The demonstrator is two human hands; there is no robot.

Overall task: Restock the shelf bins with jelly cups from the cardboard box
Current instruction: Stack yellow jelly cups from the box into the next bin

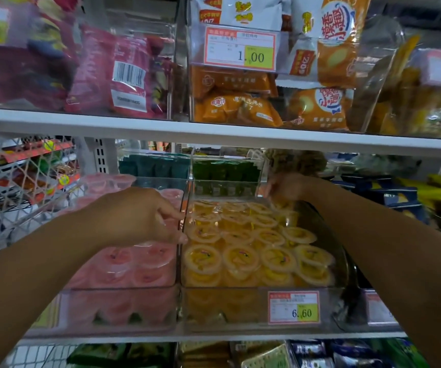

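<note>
A clear bin (261,293) on the middle shelf holds several yellow jelly cups (240,258) in layers. To its left a second clear bin (123,312) is full of pink jelly cups (123,264). My left hand (139,213) hovers over the pink cups, its fingertips at the wall between the two bins, fingers loosely curled. My right hand (284,185) reaches to the back right corner of the yellow bin, fingers bent down onto the cups there; what it holds is unclear. The cardboard box is out of view.
The shelf above (214,134) hangs low over the bins, loaded with orange snack bags (240,107) and red packets (118,73). A price tag (293,306) marks the yellow bin's front. Green packs (224,171) stand behind; a wire basket (23,176) is left.
</note>
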